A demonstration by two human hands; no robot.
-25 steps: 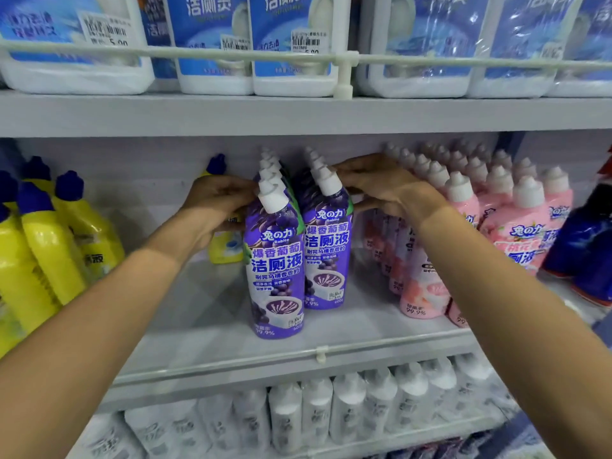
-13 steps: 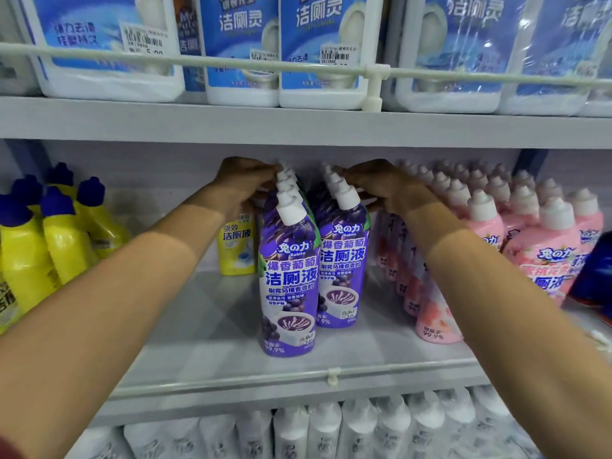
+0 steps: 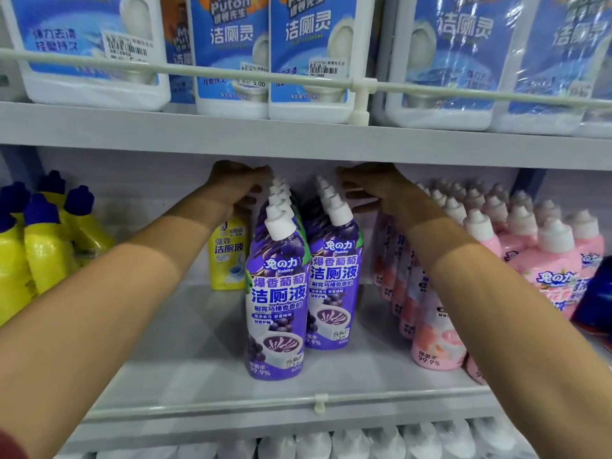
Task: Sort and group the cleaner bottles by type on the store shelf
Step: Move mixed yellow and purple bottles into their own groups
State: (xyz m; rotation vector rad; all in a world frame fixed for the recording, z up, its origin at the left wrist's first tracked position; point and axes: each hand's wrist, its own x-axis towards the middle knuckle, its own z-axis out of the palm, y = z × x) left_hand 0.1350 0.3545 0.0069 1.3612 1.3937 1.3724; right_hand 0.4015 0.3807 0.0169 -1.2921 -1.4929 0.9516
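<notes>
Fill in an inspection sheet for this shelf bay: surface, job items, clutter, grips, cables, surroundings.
Surface: grey middle shelf, with a white rail along its front edge.
Job's things: two rows of purple grape cleaner bottles, upright and side by side; pink cleaner bottles massed at the right; yellow blue-capped bottles at the left.
Clutter: a lone yellow bottle stands behind the left wrist, apart from the yellow group; a dark blue bottle sits at the right edge.
Grips: left hand at the rear caps of the left purple row, hold unclear; right hand with fingers stretched against the right row's caps.
Cables: nothing seen.
Surroundings: blue-and-white jugs on the shelf above; white bottles on the shelf below.
</notes>
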